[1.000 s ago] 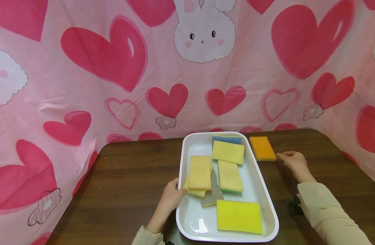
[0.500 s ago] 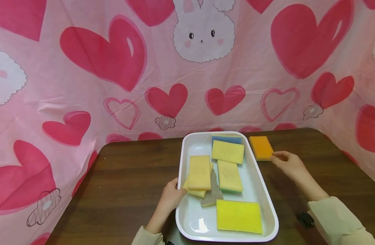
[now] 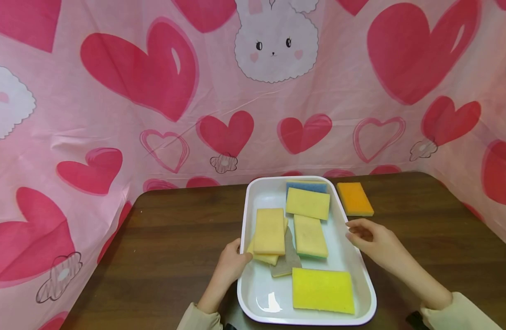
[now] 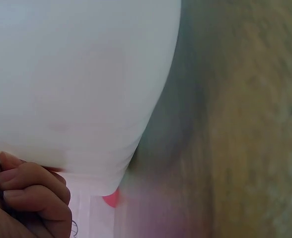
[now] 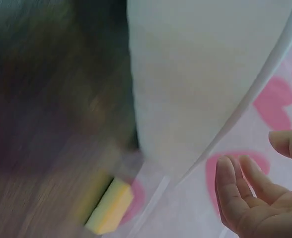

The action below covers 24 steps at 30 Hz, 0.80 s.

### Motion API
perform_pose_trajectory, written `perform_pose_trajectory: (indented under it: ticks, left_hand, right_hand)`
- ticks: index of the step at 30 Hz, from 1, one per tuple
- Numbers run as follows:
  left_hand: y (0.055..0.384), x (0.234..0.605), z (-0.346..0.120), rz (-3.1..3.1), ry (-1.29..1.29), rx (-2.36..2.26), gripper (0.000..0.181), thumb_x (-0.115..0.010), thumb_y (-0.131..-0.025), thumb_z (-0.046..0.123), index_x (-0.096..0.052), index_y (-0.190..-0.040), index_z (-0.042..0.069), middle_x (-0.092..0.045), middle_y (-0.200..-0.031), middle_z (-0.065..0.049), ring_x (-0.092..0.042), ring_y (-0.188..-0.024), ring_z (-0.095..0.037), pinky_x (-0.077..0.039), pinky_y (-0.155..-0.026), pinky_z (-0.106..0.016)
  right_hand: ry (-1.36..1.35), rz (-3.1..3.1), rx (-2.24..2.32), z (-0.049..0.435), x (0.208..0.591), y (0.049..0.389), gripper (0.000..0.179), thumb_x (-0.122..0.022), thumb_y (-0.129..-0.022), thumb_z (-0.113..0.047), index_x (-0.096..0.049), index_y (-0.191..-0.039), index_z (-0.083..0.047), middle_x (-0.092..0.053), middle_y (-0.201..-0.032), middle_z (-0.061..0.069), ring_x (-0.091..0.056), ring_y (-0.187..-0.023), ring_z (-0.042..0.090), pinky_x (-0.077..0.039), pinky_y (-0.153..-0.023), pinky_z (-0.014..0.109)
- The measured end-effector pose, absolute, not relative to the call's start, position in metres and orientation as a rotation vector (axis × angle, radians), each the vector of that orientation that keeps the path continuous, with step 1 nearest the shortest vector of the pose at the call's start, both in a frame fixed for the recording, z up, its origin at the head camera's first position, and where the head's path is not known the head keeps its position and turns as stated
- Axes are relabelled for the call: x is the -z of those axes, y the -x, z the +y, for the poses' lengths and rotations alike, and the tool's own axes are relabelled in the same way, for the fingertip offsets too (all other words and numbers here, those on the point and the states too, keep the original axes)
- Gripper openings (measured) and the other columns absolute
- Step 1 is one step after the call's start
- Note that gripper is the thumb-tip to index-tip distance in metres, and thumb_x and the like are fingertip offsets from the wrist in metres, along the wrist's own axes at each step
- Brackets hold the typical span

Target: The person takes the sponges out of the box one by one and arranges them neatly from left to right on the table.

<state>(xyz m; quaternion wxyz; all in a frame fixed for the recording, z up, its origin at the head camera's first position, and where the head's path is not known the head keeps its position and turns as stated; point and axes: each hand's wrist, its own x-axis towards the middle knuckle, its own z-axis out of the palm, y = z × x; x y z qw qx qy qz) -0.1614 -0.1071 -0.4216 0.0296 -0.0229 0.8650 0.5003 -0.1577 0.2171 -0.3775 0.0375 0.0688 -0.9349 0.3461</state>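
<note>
A white plastic tray (image 3: 264, 197) holds several sponges. My left hand (image 3: 232, 259) grips its left rim, thumb over the edge; the left wrist view shows the curled fingers (image 4: 41, 186) at that rim. Just outside the right rim is my right hand (image 3: 374, 239), its fingers loosely bent and nothing between them. In the right wrist view this hand (image 5: 260, 193) appears beside the tray wall (image 5: 195, 74), thumb and fingers apart. An orange sponge (image 3: 354, 199) lies on the table beyond it, against the tray's upper right side.
Inside the tray lie a bright yellow sponge (image 3: 323, 291) at the front, pale yellow sponges (image 3: 269, 231) stacked left, a grey-faced sponge (image 3: 291, 261), a green-backed one (image 3: 310, 236) and a blue-faced one (image 3: 308, 187) partly covered at the back. A pink heart-print cloth (image 3: 174, 151) borders the dark wooden table (image 3: 174, 247).
My right hand has moved left from beside the orange sponge to the tray's right rim, after touching the sponge's corner. The left hand stays on the tray.
</note>
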Motion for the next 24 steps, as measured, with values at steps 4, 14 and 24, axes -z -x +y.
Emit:
perform_pose_trajectory:
  ticks: [4,14,24]
  left_hand:
    - [0.162,0.421,-0.107,2.667,0.068,-1.54,0.031,-0.055,-0.072,0.006,-0.062,-0.099,-0.004,-0.065,-0.081,-0.015,-0.057,-0.07,-0.019,-0.048,-0.058,-0.029]
    - [0.162,0.422,-0.107,2.677,0.066,-1.538,0.032,-0.055,-0.071,0.006,-0.063,-0.101,-0.005,-0.066,-0.083,-0.016,-0.058,-0.07,-0.02,-0.048,-0.059,-0.029]
    - [0.162,0.423,-0.108,2.67,0.072,-1.531,0.033,-0.055,-0.072,0.006,-0.063,-0.102,-0.005,-0.065,-0.082,-0.015,-0.057,-0.07,-0.02,-0.048,-0.059,-0.029]
  right_hand:
    - [-0.314,-2.86,-1.034,0.204,0.379,0.147,0.03,-0.069,-0.084,-0.017,-0.066,-0.11,-0.001,-0.07,-0.099,0.008,-0.063,-0.08,0.013,-0.052,-0.069,0.019]
    - [-0.504,-2.967,-1.032,0.184,0.393,0.13,0.031,-0.07,-0.082,-0.015,-0.066,-0.11,-0.002,-0.068,-0.108,0.011,-0.065,-0.088,0.023,-0.055,-0.076,0.039]
    - [-0.634,-3.005,-0.785,0.175,0.41,0.127,0.032,-0.068,-0.075,-0.007,-0.066,-0.107,-0.004,-0.066,-0.107,0.004,-0.061,-0.094,0.024,-0.052,-0.081,0.042]
